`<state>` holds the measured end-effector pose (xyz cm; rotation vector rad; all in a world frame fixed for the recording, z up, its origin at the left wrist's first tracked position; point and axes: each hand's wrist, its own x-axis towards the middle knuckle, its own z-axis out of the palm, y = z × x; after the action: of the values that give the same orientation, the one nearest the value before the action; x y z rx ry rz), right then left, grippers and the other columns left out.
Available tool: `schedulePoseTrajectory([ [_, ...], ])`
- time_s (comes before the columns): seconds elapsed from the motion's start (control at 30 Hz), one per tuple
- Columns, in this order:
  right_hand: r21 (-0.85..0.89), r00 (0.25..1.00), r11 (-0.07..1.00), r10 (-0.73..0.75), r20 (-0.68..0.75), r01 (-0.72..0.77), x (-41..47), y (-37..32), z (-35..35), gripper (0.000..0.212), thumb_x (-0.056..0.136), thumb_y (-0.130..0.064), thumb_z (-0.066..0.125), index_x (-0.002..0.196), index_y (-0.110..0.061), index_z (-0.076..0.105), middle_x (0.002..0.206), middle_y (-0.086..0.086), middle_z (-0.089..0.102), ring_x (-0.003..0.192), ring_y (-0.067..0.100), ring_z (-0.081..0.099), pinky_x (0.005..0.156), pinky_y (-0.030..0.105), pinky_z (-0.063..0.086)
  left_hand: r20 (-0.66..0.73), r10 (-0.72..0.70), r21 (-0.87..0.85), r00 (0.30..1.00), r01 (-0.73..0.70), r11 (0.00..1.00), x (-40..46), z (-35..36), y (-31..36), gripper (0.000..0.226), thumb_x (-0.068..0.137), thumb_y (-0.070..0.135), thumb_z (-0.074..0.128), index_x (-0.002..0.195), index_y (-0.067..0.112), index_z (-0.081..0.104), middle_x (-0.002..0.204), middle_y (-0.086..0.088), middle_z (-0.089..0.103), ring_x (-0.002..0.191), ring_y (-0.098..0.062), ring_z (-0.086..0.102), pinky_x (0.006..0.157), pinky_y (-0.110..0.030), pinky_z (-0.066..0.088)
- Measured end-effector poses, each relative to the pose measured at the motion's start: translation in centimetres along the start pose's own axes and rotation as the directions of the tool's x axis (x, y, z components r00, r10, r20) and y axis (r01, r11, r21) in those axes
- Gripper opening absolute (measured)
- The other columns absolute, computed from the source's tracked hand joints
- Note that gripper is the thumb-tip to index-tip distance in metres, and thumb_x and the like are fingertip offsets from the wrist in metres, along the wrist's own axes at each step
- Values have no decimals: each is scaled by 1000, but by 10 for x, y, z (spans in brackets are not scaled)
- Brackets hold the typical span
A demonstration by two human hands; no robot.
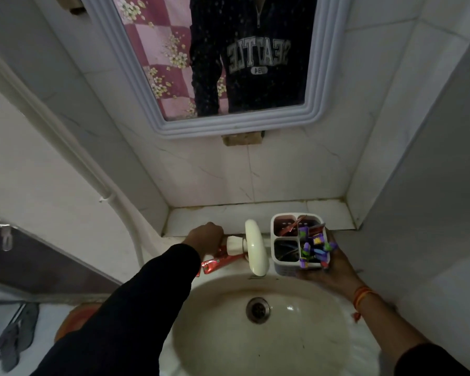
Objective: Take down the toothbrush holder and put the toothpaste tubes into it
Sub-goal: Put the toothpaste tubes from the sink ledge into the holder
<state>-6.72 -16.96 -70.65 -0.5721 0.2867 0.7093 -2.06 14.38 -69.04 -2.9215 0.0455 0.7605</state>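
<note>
A white toothbrush holder (284,263) with three compartments rests in my right hand (334,270) over the sink's back right rim. Several purple, green and blue toothbrushes fill its right compartment, and something red pokes out of the back one. My left hand (205,238) is closed on a red toothpaste tube (223,260) lying on the sink's back rim, left of the tap. A second red tube lies just beside and below it.
A white tap (255,248) stands between my hands, its spout reaching over the white sink (296,348). A tiled ledge (228,217) runs behind, under a framed mirror (220,63). A white pipe (106,191) runs down the left wall.
</note>
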Motion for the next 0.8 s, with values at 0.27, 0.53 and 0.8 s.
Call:
schedulePoseTrajectory([
  [0.27,-120,999,993,-14,-36,10,1,2,1,71,23,-39,97,85,-8,79,86,19,75,73,39,71,59,55,57,-56,19,-79,998,-23,997,5,-3,-2,25,83,24,70,106,13,68,104,-9,69,97,-29,70,75,-36,56],
  [0.53,-164,999,986,-39,16,41,-2,2,4,69,23,-41,97,83,-11,80,89,18,75,76,39,72,55,55,58,-407,63,-379,911,-231,896,-1,-59,3,16,86,7,68,99,10,77,99,-11,75,95,-27,70,78,-22,48],
  [0.8,-158,997,987,-17,74,28,-7,0,3,72,22,-29,98,86,-3,78,83,18,75,71,34,73,60,55,59,-691,94,-374,717,-465,803,-55,-146,66,20,97,19,63,107,20,79,83,7,73,51,0,58,55,-12,43],
])
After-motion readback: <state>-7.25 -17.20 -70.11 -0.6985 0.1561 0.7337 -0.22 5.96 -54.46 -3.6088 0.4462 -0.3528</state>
